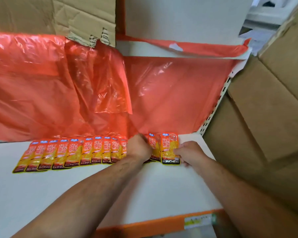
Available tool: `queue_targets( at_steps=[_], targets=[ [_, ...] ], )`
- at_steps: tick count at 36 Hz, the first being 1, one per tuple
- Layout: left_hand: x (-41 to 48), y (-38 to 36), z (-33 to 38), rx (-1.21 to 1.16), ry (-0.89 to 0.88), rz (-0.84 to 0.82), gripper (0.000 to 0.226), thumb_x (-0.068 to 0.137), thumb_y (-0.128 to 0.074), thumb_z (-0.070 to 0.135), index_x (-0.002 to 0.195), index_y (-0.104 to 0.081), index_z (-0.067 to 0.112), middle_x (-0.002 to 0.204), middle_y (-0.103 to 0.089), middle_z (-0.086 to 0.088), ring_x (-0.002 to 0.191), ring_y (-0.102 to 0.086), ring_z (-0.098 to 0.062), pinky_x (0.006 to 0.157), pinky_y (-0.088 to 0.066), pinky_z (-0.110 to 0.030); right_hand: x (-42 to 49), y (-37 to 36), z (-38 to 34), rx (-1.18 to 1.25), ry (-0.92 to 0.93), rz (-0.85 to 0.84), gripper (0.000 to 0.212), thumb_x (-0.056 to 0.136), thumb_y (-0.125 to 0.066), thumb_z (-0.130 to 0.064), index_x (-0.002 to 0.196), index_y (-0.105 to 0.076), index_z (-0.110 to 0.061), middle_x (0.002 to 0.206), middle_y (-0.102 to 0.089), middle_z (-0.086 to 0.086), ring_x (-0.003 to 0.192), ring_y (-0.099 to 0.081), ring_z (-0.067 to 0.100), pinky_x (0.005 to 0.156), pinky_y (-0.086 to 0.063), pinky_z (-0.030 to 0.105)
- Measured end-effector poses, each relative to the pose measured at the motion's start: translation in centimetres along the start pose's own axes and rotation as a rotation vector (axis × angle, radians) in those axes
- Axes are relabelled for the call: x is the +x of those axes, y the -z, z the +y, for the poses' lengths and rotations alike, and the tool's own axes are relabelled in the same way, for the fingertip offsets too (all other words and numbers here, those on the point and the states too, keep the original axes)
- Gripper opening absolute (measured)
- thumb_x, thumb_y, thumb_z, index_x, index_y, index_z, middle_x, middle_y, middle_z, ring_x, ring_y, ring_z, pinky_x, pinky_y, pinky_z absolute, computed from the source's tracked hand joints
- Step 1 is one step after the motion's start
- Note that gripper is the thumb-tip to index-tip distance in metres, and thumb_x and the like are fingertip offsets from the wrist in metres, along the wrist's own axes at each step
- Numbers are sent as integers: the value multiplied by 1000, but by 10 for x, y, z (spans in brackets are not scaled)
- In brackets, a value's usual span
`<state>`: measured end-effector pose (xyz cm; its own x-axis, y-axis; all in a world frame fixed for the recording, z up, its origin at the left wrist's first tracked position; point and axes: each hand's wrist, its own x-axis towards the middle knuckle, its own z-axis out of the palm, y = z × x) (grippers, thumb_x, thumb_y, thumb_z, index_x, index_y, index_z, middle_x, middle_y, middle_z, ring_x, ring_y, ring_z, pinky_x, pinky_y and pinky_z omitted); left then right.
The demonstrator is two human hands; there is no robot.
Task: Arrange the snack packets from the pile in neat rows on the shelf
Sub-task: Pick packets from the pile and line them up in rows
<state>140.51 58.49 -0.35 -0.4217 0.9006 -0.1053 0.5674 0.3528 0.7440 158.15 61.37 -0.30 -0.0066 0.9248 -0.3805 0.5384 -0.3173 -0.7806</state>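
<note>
Orange snack packets (86,152), some hidden behind the left hand (139,148)

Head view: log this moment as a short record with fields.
shelf: white, with an orange front strip
snack packets: one overlapping row along the back, orange, marked KONCHEW
left hand grip: on packets near the row's right end, fingers mostly hidden
right hand grip: pinches the rightmost packet by its right edge
backdrop: red plastic sheet, torn cardboard sheet above
right side: cardboard boxes
pile: not in view
</note>
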Motion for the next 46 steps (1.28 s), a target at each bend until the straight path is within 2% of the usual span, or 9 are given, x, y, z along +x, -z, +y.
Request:
queue_targets(
  at_steps=[8,18,22,26,30,35,40,43,46],
  targets=[
    [-1,-17,9,144,11,28,18,71,-61,16,78,-72,3,80,-72,-18,80,-70,-31,68,-56,-35,19,20,13,33,19,-81,16,85,-69,-8,74,-57,-9,53,-47,8,43,-42,20,44,-32,25],
    [8,-22,14,329,32,-23,20,72,-60,17,85,-69,5,90,-71,-17,85,-69,-33,72,-57,-35,35,22,16,63,-2,-124,21,84,-69,-7,72,-53,-12,56,-47,6,47,-43,20,45,-33,25],
    [9,-20,19,374,13,-68,7,71,-58,19,70,-59,12,86,-70,-15,80,-67,-32,65,-52,-30,40,22,15,68,-6,-136,20,84,-69,-6,75,-51,-12,58,-46,6,48,-41,20,44,-31,25],
    [8,-16,14,367,-11,-62,23,71,-60,31,60,-53,13,68,-61,-8,69,-63,-29,59,-44,-27,45,17,8,45,-21,-167,20,84,-70,-9,77,-51,-12,57,-45,6,47,-41,19,44,-32,25],
    [8,-7,7,429,-77,4,23,76,-59,38,72,-55,16,77,-65,-7,74,-63,-31,60,-44,-29,47,8,1,-11,-28,-168,18,82,-71,-12,78,-53,-12,58,-49,6,46,-43,20,46,-33,26],
    [8,5,-1,496,-175,98,24,81,-57,38,91,-62,16,89,-67,-9,84,-64,-34,67,-48,-34,46,2,-7,-107,-22,-111,19,77,-69,-11,68,-53,-10,52,-51,6,39,-45,20,44,-35,24],
    [5,11,-10,492,-263,135,19,84,-53,35,89,-61,18,91,-67,-8,82,-63,-33,64,-45,-33,48,-3,-14,-158,-36,-80,15,79,-68,-8,69,-57,-6,57,-59,10,45,-53,22,44,-42,24],
    [3,14,-14,494,-284,148,22,88,-51,37,89,-61,18,91,-66,-8,81,-64,-32,64,-44,-34,48,-7,-16,-272,11,-43,11,77,-63,-6,66,-60,-4,57,-66,13,43,-59,25,46,-52,29],
    [2,19,-17,504,-301,162,25,89,-50,40,90,-62,19,91,-65,-7,81,-63,-31,63,-44,-33,46,-13,-17,-443,82,33,7,70,-57,-10,64,-58,-11,66,-70,11,56,-69,29,56,-60,36]
  ],
)
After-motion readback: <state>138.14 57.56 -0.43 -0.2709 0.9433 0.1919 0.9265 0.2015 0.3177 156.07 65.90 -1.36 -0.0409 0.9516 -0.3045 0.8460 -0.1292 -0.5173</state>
